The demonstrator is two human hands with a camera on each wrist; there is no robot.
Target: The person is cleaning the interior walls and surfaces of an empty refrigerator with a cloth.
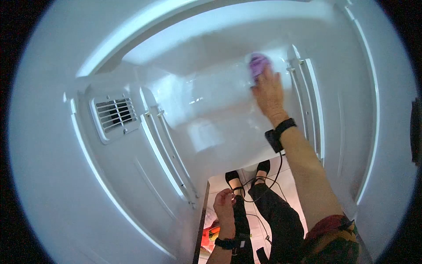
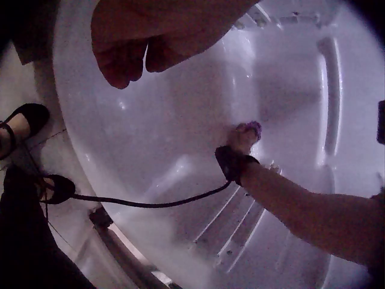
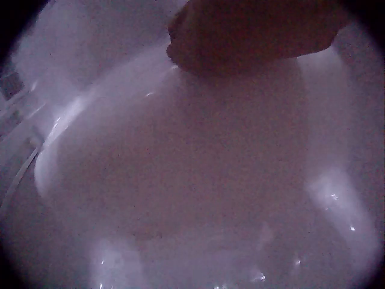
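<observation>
With its fingers stretched out, my right hand (image 1: 269, 93) presses a crumpled purple cloth (image 1: 258, 64) against the white inner back wall (image 1: 206, 101) of a fridge-like cabinet. The cloth pokes out beyond the fingertips; motion blurs it slightly. In the left wrist view the cloth (image 2: 255, 127) shows at the end of the right hand. The right wrist view has only the dark hand (image 3: 258, 36) over the glossy wall, the cloth hidden. My left hand (image 1: 225, 204) hangs low in front of my legs, fingers loosely curled, holding nothing.
White shelf rails (image 1: 165, 154) run along the left side wall, with matching rails (image 1: 310, 105) at right. A slatted vent (image 1: 115, 112) sits on the left. A black cable (image 1: 280, 169) trails from my right wrist to the tiled floor by my feet. Orange and red items lie low at left.
</observation>
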